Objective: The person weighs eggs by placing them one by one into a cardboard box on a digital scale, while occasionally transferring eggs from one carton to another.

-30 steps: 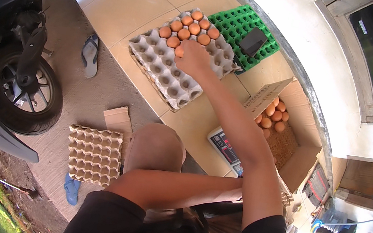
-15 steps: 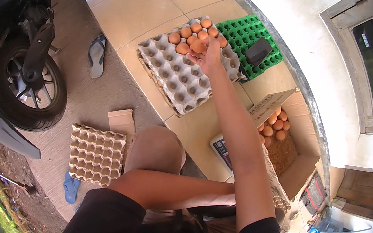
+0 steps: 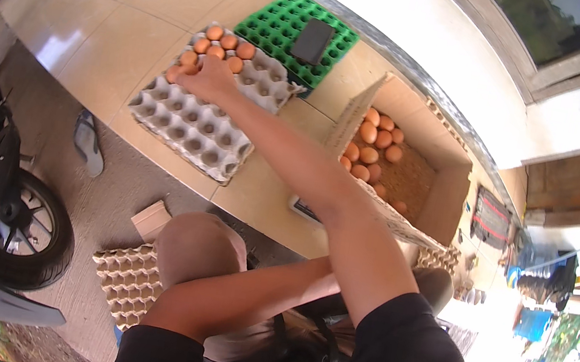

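Observation:
My right hand (image 3: 207, 80) reaches over a grey pulp egg tray (image 3: 196, 123) on the tiled ledge. Its fingers are closed around a brown egg (image 3: 190, 68) low among the cups; part of this egg is hidden by the fingers. Several brown eggs (image 3: 216, 52) fill the tray's far left corner, while the cups nearer me hold none. My left forearm (image 3: 263, 295) crosses under the right arm, and the left hand is hidden behind it. To the right, an open cardboard box (image 3: 448, 200) contains several eggs (image 3: 368, 155) on brown, grainy bedding.
A green egg tray (image 3: 270, 24) with a dark phone-like slab (image 3: 313, 41) on it lies behind the grey tray. A scale's edge (image 3: 304, 209) shows beneath my right arm. Below the ledge are a brown pulp tray (image 3: 127, 280), a sandal (image 3: 89, 143) and a motorbike wheel (image 3: 14, 227).
My view has swung to the right, so tray and box appear further left. My right hand has lowered from above the grey tray to among its eggs.

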A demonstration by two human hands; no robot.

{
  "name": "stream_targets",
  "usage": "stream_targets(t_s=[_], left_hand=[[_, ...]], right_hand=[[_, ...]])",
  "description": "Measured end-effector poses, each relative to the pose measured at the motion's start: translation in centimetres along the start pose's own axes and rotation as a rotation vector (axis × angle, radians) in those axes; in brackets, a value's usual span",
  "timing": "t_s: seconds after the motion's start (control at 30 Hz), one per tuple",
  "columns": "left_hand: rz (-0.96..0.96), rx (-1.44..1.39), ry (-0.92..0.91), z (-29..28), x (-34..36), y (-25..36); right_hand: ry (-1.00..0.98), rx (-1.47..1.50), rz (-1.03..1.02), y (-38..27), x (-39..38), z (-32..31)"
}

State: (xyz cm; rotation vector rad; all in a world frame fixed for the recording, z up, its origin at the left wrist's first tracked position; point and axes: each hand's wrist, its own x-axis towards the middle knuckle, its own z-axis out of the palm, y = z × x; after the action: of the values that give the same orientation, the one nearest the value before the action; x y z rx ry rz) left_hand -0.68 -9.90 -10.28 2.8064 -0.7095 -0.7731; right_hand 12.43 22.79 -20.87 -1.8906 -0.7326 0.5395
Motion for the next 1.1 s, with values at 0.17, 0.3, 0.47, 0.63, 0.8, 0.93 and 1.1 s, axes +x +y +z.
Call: stream_targets(t_s=[0.17,0.3,0.47,0.63,0.8,0.93,1.1], left_hand=[[0.014,0.072,0.028,-0.5,0.6,-0.4],[0.045,0.03,0.04,-0.2,0.4,-0.2],[0.06,0.021,-0.031,-0.3,0.1,-0.6],[0.059,0.041,0.012,0.0,0.7,-0.1],[0.048,0.075,0.013,0.1,1.2,0.5],[0.017,0.014,0.011,0.3,1.9,0.5],[-0.04,-0.007,0.03,-0.9,1.5,0.0]], right_hand=[[-0.272,0.451,0.151,-6.8,-7.6,-18.1],[0.018,0.322,0.299,-5.0,-14.4,-29.5],[0.091,-0.06,0.723,6.3,-21.0,-37.3],[0.227,-0.138,0.844,13.4,-24.0,-37.3],[0.172,-0.152,0.692,15.3,-22.5,-34.5],[0.141,-0.481,0.602,11.8,-22.4,-34.3],[0.434,-0.697,-0.034,-0.9,-18.0,-30.9]])
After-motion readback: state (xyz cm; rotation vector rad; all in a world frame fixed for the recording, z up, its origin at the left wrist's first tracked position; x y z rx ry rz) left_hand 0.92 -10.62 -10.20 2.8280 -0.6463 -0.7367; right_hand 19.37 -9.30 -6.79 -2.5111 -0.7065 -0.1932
